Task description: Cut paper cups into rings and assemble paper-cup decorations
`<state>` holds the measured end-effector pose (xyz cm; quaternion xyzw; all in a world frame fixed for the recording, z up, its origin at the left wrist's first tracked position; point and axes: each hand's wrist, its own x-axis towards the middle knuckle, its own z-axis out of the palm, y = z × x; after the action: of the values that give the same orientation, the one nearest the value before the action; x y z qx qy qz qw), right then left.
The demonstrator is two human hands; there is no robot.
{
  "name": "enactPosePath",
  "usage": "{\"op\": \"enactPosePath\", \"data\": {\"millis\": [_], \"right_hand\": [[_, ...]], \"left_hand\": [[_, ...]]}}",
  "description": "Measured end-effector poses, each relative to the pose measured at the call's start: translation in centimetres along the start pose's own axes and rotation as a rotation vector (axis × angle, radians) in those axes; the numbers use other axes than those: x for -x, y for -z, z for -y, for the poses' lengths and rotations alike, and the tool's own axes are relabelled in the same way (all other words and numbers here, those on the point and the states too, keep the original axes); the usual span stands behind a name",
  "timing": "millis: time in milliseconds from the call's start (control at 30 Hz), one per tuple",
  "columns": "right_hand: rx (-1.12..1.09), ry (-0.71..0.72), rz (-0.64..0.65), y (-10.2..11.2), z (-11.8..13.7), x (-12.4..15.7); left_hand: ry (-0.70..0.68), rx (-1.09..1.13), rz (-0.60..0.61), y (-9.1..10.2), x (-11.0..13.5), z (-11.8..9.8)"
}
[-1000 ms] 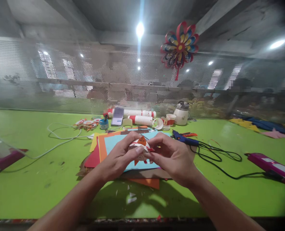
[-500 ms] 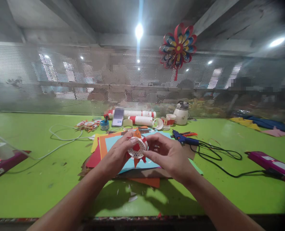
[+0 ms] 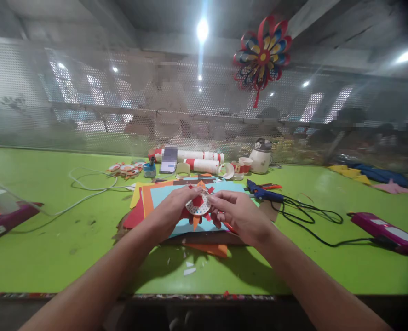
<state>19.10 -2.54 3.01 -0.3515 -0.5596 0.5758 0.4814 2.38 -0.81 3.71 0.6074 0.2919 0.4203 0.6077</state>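
- Left hand (image 3: 171, 204): nearly closed on left rim of the paper turtle (image 3: 197, 209), thumb on top, other fingers mostly hidden behind. Reads as the steadying side.
- Right hand (image 3: 245, 214): thumb and forefinger pinched at the turtle's right edge, rest curled loosely. Likely the fine-work side.
- Turtle: centre frame, dotted face tilted up to the camera, probably so the wearer can see it.
- Forearms come in from the lower corners, converging; wrists off the table (image 3: 62, 257).
- Coloured paper sheets (image 3: 158, 195) under the hands, likely stock kept close.
- Glue gun (image 3: 266, 192) just right of the sheets, presumably for easy right-hand reach; cord runs to power strip (image 3: 385, 230), right edge.
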Motion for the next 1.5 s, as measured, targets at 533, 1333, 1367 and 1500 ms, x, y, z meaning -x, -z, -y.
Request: {"op": "enactPosePath", "data": {"millis": [533,1333,1367,1500], "right_hand": [[-0.269,-0.126,-0.042,1.3,-0.2,-1.5],[-0.163,-0.121,0.068,1.4,-0.8,-1.1],[-0.150,-0.119,0.068,1.4,-0.8,-1.1],[-0.139,-0.124,0.073,1.4,-1.0,-1.1]], "left_hand": [[0.069,0.165,0.152,2.4,-0.3,0.7],[0.093,0.170,0.055,2.3,-0.4,0.3],[0.099,0.164,0.044,2.2,-0.4,0.3],[0.129,0.126,-0.001,2.0,-0.3,0.2]]}}
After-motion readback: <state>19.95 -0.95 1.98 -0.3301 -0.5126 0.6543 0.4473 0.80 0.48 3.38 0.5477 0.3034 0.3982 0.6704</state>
